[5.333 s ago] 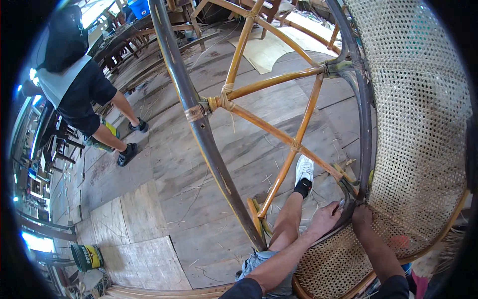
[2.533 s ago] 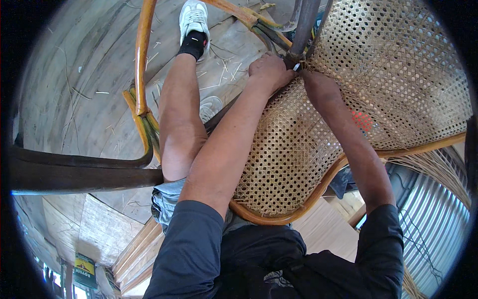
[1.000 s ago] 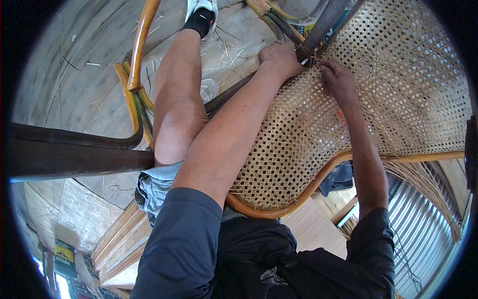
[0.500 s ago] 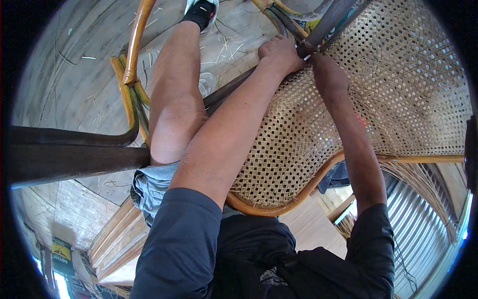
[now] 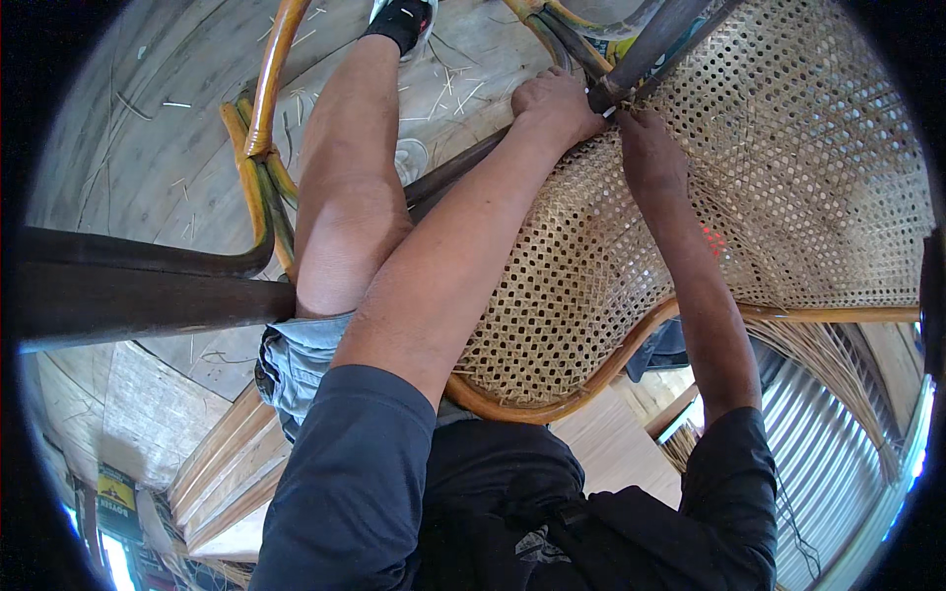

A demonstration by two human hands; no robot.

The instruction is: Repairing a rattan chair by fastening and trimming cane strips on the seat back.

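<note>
A woven cane chair panel (image 5: pixel 562 295) spreads before me, edged by a glossy orange-brown rattan rim (image 5: pixel 512 409). At its far edge, where dark brown chair poles (image 5: pixel 655 44) meet, both hands work close together. My left hand (image 5: pixel 554 103) is curled against the frame with its thumb side toward the joint; what its fingers hold is hidden. Just right of it, my right hand (image 5: pixel 652 148) is closed in a pinch at the woven edge below the joint. A tiny white bit shows between the hands, too small to name.
Bundled cane strands (image 5: pixel 838 364) hang at the right, above corrugated metal sheeting (image 5: pixel 818 463). A bare leg (image 5: pixel 345 197) stretches forward on the left, beside a bent rattan frame piece (image 5: pixel 258 148) and a thick dark pole (image 5: pixel 148 305). Scraps of cane litter the wooden floor (image 5: pixel 177 138).
My right hand has shifted slightly, its fingers still pinched at the joint. My left hand keeps its place. The whole view has tilted a little.
</note>
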